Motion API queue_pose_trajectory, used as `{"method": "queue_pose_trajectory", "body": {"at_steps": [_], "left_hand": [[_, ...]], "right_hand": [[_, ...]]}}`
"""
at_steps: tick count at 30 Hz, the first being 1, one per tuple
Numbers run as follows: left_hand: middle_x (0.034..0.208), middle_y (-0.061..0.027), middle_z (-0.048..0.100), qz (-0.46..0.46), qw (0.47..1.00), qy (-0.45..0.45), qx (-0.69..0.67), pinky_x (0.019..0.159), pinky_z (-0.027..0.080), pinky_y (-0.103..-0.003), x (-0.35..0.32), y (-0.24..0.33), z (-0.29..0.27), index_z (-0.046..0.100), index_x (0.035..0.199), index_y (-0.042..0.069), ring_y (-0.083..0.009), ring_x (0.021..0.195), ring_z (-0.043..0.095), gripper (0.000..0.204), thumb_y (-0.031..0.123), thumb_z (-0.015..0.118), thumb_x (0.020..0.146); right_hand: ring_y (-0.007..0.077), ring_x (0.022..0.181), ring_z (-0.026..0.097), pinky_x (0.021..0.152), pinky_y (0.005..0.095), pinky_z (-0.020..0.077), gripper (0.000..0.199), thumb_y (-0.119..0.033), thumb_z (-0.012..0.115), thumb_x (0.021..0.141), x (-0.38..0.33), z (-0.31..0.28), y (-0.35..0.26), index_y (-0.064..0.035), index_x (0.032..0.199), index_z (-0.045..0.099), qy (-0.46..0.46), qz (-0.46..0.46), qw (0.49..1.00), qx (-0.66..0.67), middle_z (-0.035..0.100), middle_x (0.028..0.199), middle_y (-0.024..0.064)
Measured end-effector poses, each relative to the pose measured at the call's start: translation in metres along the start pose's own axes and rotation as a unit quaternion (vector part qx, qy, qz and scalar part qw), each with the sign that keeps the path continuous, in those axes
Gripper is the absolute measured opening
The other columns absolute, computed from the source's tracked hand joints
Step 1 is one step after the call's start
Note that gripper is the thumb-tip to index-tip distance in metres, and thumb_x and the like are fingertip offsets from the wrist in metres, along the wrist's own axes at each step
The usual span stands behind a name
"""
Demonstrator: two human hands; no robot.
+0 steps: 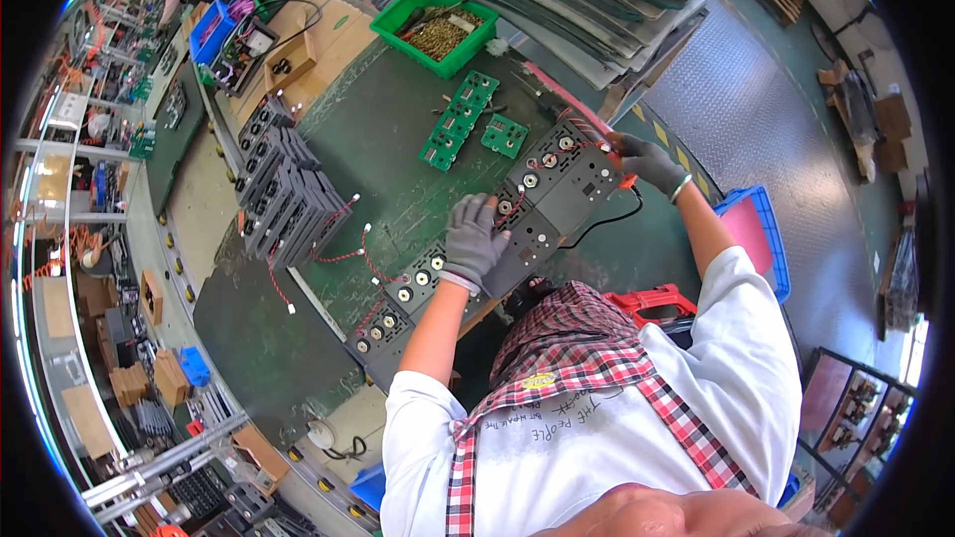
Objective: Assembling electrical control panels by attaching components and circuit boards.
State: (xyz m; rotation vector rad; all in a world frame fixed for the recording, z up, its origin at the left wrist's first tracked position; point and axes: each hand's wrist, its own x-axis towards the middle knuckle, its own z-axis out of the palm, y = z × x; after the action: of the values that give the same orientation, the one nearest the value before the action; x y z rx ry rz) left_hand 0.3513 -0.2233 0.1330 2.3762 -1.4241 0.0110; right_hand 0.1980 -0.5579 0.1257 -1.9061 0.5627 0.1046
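Observation:
A row of dark grey panels [569, 201] with round white-centred parts and red-and-black wires lies along the bench's near edge. My left hand [476, 242], in a grey glove, rests on the panels with its fingers stretched out. At the row's right end my gloved right hand [652, 165] is closed around an orange-red tool [628, 182], mostly hidden by the fingers; its kind I cannot make out. A black cord [619, 220] curves near it onto the bench. Beyond the panels lie a long green circuit board [459, 121] and a smaller circuit board [504, 135].
Stacked dark grey panels [288, 204] with dangling wires stand at left. A green bin [438, 8] of small brass-coloured parts sits at the back, beside piled sheets [587, 0]. At right are a blue crate [766, 239] and a red tool-like object [652, 303] beside my body.

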Motion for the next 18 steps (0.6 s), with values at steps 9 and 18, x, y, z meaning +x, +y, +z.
{"method": "queue_pose_trajectory", "body": {"at_steps": [9,18], "left_hand": [[0.112,-0.0107,0.047,0.085,0.991,-0.101,0.033,0.104,0.017,-0.041,0.022,0.06,0.044,0.051,0.11,0.007,-0.0269,0.113,0.039,0.049,0.041,0.053,0.075],[0.096,-0.0087,0.053,0.047,0.993,-0.085,-0.069,0.095,0.033,-0.04,0.042,0.049,0.038,0.057,0.095,0.007,-0.028,0.098,0.049,0.033,0.033,0.058,0.074]], "right_hand": [[0.036,0.109,0.044,0.087,0.0399,0.0423,0.082,-0.032,0.069,0.063,-0.016,0.041,-0.006,-0.0186,0.131,0.025,0.06,0.021,0.925,-0.374,0.039,0.122,0.0148],[0.0384,0.106,0.046,0.083,0.0426,0.0425,0.069,-0.016,0.064,0.063,0.001,-0.017,0.017,-0.0161,0.127,0.038,0.03,-0.033,0.988,-0.147,0.046,0.115,0.0181]]}}
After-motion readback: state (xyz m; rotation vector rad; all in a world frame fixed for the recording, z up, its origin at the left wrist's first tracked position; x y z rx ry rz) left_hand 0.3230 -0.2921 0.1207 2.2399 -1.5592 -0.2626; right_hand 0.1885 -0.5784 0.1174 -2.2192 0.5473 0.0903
